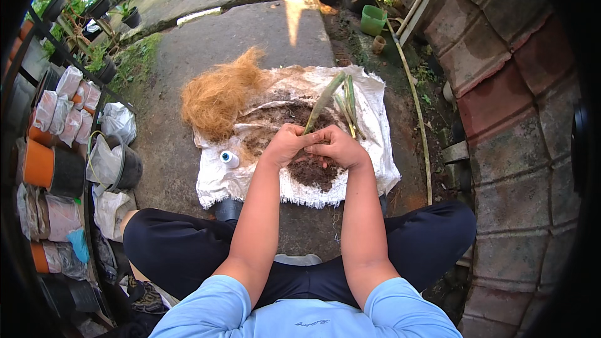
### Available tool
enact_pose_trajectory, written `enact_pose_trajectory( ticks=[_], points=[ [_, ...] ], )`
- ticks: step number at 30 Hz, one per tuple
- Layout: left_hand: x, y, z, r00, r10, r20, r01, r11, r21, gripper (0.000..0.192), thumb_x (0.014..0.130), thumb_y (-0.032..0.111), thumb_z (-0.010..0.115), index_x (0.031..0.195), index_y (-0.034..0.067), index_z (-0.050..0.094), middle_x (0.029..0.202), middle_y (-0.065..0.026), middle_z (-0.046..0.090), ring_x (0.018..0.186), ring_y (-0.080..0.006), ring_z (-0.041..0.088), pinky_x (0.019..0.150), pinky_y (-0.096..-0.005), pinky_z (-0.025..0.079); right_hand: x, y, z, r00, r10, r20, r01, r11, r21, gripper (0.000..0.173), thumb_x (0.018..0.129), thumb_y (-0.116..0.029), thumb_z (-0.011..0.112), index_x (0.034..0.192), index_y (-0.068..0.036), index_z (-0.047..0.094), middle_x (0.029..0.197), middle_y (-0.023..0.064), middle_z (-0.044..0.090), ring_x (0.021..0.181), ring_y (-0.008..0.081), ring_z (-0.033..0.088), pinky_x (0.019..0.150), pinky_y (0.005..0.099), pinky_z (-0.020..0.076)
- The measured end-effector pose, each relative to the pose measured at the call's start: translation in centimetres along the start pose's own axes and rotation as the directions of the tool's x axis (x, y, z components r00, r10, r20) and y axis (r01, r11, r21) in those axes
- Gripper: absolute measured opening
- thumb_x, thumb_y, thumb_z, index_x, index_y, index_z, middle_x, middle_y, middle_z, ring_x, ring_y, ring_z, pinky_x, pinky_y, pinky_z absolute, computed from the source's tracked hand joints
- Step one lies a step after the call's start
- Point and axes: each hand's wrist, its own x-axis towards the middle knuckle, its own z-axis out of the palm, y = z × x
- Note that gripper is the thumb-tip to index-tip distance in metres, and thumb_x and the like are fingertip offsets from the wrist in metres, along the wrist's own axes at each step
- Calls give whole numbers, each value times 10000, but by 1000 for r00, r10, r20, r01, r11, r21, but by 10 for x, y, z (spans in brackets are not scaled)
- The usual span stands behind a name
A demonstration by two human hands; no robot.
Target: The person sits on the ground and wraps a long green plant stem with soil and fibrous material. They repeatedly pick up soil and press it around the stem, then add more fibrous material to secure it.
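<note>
My left hand (288,143) and my right hand (339,146) meet over a heap of dark soil (315,176) on a white woven sack (371,159). The lower end of a long green leaf cutting (325,101) is pinched between my fingers, its blade pointing up and away. Both hands' fingertips touch or nearly touch there; what else they hold is hidden. Several similar green cuttings (350,103) lie on the sack to the right. A tangle of orange-brown fibre (220,96) rests at the sack's far left corner. Below it lies a white spool of thread (229,159).
Concrete slabs (244,28) surround the sack's far side. Pots and plastic-wrapped bundles (61,213) fill a rack at the left, beside a black bucket (129,166). A hose (415,103) runs along the right, near a green container (373,20) and a tiled surface (507,188).
</note>
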Motion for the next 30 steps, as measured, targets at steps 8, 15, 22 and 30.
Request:
enact_pose_trajectory(
  ticks=[8,15,22,30],
  points=[
    [-7,3,24,997,69,33,-58,966,-251,265,809,169,879,743,49,652,651,-23,624,484,-86,542,418,-236,397,3,31,-12,993,-108,45,98,977,188,85,886,-58,723,898,26,720,729,36,676,530,87,582,466,236,459],
    [3,-21,8,993,67,98,-37,957,-288,266,825,120,844,723,96,599,689,-4,608,532,-85,541,456,-237,404,4,42,-18,993,-84,87,57,960,276,133,893,-105,753,856,18,715,693,33,652,532,82,579,486,228,449],
    [4,-50,-2,960,231,162,-84,783,-617,355,861,82,752,711,135,434,713,19,448,542,-108,443,464,-272,344,4,45,-18,996,-19,92,-16,930,366,179,939,-165,734,868,-5,693,704,13,617,565,86,540,499,239,414],
    [1,-32,-35,973,232,17,-172,769,-616,330,895,34,602,686,144,371,726,6,450,571,-112,418,526,-289,292,-7,54,-51,894,397,-208,-405,914,4,239,990,-206,675,1030,25,721,813,41,694,587,80,584,513,248,471]
  ],
)
